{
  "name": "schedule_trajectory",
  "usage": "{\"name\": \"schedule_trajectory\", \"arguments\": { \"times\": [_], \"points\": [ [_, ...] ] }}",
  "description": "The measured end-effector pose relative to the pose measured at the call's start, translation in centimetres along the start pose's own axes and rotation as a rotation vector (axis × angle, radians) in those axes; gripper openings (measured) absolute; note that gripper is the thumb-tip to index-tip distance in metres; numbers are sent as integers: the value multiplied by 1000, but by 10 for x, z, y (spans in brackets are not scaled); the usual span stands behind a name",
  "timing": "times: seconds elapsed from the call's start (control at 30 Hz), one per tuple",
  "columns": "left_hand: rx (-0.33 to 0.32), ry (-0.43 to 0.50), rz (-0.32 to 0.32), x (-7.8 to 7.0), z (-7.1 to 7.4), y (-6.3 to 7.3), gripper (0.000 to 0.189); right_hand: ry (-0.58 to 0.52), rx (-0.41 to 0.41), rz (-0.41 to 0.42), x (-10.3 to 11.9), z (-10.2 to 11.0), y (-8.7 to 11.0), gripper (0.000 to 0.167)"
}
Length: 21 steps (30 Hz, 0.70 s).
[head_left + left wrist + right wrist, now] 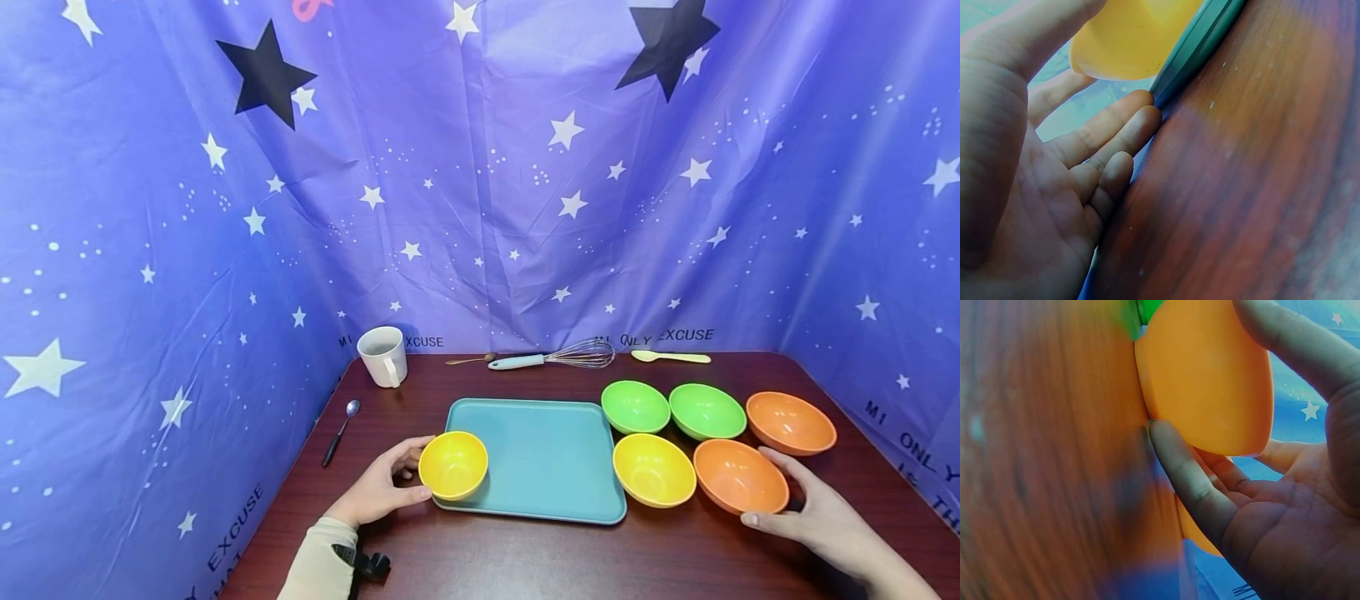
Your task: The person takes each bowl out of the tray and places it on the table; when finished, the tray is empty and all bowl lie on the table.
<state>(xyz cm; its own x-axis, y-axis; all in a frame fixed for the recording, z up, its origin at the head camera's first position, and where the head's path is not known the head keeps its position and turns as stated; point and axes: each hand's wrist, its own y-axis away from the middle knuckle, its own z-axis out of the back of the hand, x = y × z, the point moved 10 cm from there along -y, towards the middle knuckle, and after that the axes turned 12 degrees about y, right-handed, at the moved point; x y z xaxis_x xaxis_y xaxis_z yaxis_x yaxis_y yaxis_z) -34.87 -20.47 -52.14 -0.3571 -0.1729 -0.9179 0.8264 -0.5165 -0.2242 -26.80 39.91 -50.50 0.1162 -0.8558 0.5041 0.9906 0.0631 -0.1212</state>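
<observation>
A small yellow bowl (453, 465) stands at the left end of the teal tray (547, 458). My left hand (386, 483) holds it from the left, thumb at the near side and index finger at the far side; in the left wrist view the other fingers lie by the tray's edge. On the right, my right hand (817, 508) grips the nearer orange bowl (741, 477) between thumb and fingers. The right wrist view shows that bowl's outer wall (1210, 381) between thumb and fingers, close to the table.
Beside the orange bowl are another yellow bowl (654, 470), two green bowls (635, 407) and a farther orange bowl (791, 423). A white mug (383, 357), whisk (555, 358), pale yellow spoon (671, 357) and small spoon (471, 360) line the back. A black-handled spoon (341, 432) lies left.
</observation>
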Motion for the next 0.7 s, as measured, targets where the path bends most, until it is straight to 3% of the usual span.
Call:
{"name": "schedule_trajectory", "arguments": {
  "times": [0.23,0.4,0.7],
  "points": [
    [1,7,11,-1,0,-1,73,-28,29,-24,0,-1,-2,96],
    [4,9,12,-1,0,0,76,-70,-7,-28,5,5,-2,90],
    [8,-11,1,0,0,-1,79,-161,-217,50,26,33,1,76]
  ]
}}
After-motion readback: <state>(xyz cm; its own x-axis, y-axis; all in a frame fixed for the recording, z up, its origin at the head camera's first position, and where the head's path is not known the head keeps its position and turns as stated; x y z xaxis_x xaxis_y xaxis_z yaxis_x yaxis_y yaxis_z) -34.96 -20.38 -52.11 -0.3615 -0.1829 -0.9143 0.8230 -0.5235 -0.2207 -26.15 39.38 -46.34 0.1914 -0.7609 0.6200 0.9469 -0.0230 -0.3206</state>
